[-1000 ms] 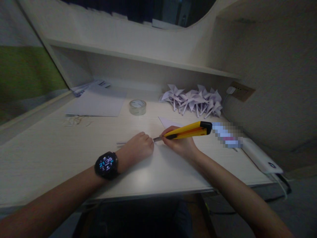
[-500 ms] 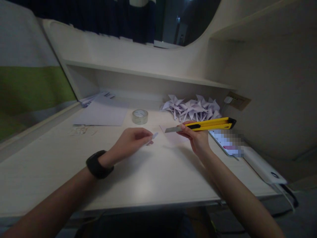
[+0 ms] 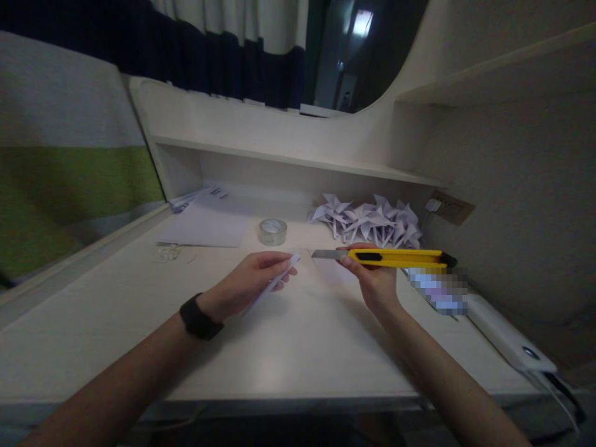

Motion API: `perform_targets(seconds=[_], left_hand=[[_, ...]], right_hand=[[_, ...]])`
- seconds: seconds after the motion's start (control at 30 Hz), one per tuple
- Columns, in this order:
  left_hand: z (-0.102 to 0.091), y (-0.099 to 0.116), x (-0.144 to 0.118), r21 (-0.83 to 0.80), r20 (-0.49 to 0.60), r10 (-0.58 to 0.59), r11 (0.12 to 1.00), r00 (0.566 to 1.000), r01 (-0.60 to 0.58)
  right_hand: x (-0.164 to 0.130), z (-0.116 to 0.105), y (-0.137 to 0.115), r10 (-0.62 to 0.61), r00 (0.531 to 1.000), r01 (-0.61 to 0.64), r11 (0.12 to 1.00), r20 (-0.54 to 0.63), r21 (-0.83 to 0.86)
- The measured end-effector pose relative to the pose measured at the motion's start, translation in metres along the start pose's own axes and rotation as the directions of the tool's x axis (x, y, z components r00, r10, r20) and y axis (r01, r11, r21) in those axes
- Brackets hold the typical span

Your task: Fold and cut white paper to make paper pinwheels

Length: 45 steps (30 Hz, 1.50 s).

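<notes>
At centre frame my left hand pinches a paper strip, my right hand grips the utility knife; trimming follows, needing a steady blade.

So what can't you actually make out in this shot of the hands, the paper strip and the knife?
Head view only:
- Flat thing right of the knife: pixelated.
- Strip: lower end hidden by the left hand.
- Knife grip: right hand covers its underside.
- Pinwheels: dim, too small to count.
- Cable: cut off at the edge.

Matt paper strip (plastic-bodied knife)
</notes>
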<state>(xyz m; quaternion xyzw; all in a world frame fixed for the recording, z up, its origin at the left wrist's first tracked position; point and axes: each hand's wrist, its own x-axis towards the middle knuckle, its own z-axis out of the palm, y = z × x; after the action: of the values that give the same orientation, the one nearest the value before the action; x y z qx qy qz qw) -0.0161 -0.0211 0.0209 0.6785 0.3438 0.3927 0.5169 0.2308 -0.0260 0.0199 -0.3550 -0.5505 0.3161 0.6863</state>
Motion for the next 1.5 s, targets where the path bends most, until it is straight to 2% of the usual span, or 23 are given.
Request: perform_targets(seconds=[0.13,0.3,0.43,0.57,0.67,0.77,0.93,1.3,1.4,1.5], left_hand=[[-0.001,-0.003,0.001,-0.168,-0.079,-0.095,0.983,0.992,0.081],[-0.003,0.001,0.002,-0.159,-0.153,-0.044,0.987,0.987,0.019],[0.002,0.010,0.001,-0.190,-0.223,-0.116,0.979,0.968,0.074],[0.006,0.014,0.000,-0.270,-0.196,-0.141,0.959,0.970,0.085],[0.006,0.012,-0.001,-0.312,-0.168,-0.155,0.945,0.973,0.097],[0.004,0.008,0.000,-0.334,-0.138,-0.160,0.937,0.977,0.106],[0.005,0.005,0.001,-0.333,-0.127,-0.165,0.936,0.978,0.115],[0.007,0.011,-0.001,-0.295,-0.123,-0.163,0.948,0.979,0.121],[0.005,0.012,-0.002,-0.283,-0.092,-0.137,0.953,0.986,0.106],[0.004,0.008,-0.003,-0.307,-0.044,-0.116,0.947,0.992,0.097]], right_hand=[[-0.005,0.003,-0.006,-0.079,0.996,0.075,0.993,-0.034,-0.096],[-0.011,0.007,-0.006,-0.111,0.993,0.109,0.990,-0.026,-0.087],[-0.012,0.013,-0.012,-0.123,0.992,0.123,0.988,-0.001,-0.097],[-0.016,0.025,-0.026,-0.231,0.971,0.239,0.945,0.064,-0.224],[-0.023,0.032,-0.030,-0.358,0.922,0.386,0.846,0.145,-0.368],[-0.033,0.036,-0.023,-0.415,0.888,0.459,0.765,0.198,-0.452],[-0.042,0.035,-0.013,-0.432,0.873,0.484,0.702,0.227,-0.523],[-0.044,0.037,-0.015,-0.430,0.874,0.481,0.698,0.226,-0.531],[-0.045,0.036,-0.017,-0.424,0.881,0.467,0.713,0.210,-0.523],[-0.046,0.034,-0.016,-0.456,0.867,0.488,0.702,0.198,-0.518]])
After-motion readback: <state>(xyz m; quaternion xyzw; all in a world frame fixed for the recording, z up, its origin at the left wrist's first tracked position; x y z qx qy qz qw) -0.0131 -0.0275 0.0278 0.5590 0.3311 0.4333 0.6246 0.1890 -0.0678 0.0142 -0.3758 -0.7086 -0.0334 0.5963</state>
